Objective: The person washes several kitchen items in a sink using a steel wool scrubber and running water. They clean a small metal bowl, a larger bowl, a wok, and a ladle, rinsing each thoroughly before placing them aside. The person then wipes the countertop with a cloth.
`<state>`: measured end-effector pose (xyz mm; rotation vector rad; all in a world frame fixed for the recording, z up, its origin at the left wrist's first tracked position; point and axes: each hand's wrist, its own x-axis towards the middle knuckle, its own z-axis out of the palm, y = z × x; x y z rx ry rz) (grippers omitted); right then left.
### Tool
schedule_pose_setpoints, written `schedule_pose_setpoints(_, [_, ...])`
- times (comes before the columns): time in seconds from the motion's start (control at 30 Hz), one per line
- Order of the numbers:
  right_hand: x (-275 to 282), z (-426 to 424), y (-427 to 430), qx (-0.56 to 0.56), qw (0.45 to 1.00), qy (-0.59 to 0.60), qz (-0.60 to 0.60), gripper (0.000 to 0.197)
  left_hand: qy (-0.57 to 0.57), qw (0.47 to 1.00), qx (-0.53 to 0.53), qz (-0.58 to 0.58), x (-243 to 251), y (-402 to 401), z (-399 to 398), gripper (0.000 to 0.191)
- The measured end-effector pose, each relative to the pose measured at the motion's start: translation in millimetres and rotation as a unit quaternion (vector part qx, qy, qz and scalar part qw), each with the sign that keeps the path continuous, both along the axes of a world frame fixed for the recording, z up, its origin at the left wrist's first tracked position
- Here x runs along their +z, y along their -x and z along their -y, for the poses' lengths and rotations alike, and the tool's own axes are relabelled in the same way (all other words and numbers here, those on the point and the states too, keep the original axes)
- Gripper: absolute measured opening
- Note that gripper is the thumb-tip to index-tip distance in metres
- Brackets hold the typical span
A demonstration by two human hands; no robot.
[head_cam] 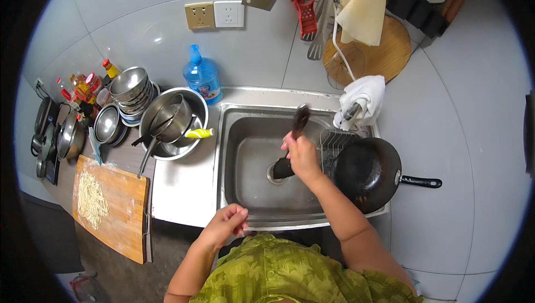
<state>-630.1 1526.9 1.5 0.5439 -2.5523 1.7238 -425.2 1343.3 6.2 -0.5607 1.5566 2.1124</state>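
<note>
Over the stainless steel sink, my right hand is closed around a dark-handled utensil. The utensil's upper end is blurred; a black, flat part shows below the hand, above the drain. My left hand hangs at the sink's front edge with its fingers curled, and I see nothing in it. Right of the sink basin, a black wok lies tilted on the rim beside a wire rack. A white cloth drapes over the faucet.
Left of the sink, a large steel basin holds a saucepan and a green-handled utensil. Noodles lie on a wooden board. Stacked bowls, bottles and a blue jug stand along the wall.
</note>
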Motion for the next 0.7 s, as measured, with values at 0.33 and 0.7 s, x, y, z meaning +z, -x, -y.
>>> schedule_pose_setpoints(0.33, [94.6, 34.2, 130.2, -0.058, 0.990, 0.054, -0.120, 0.034, -0.011, 0.991, 0.118, 0.054, -11.6, -36.3, 21.6, 0.018])
schedule_pose_setpoints(0.7, [128.6, 27.9, 171.1, -0.173, 0.979, -0.033, -0.105, 0.037, -0.005, 0.983, 0.172, 0.060, -22.5, -56.9, 39.4, 0.016])
